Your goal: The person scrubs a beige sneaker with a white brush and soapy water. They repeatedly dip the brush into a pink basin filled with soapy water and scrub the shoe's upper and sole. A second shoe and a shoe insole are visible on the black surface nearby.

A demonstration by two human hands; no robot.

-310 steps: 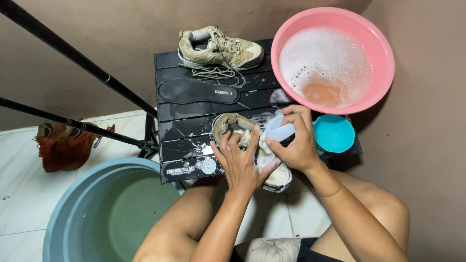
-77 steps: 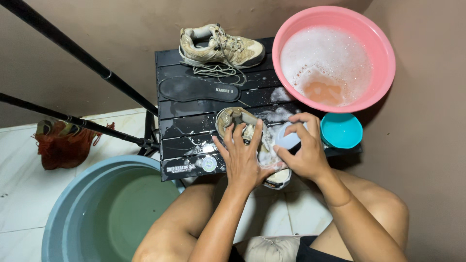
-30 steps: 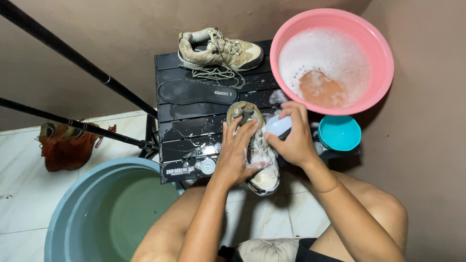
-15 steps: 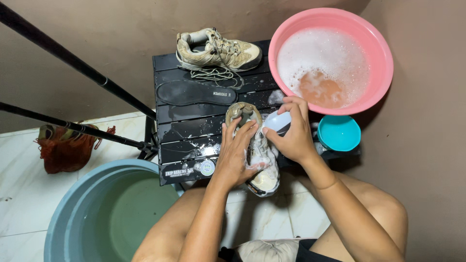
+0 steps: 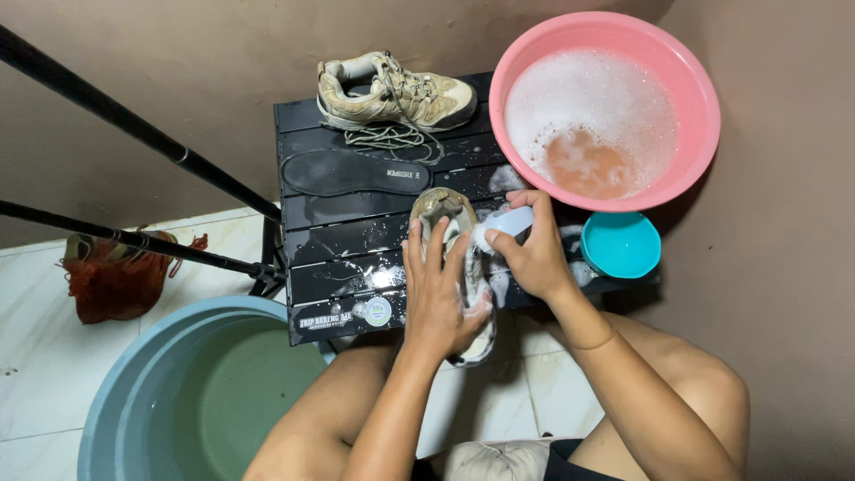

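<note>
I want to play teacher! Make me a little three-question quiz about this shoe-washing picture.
1. True or false: the pink basin holds foamy water.
2. Which hand grips the white brush? A) left hand B) right hand C) neither
3. Fill in: the black insole lies on the black table between the dry shoe and the ______ shoe being scrubbed.

Key:
1. True; white suds cover most of the water.
2. B; the right hand grips it, while the left hand steadies the soapy shoe.
3. soapy
</note>
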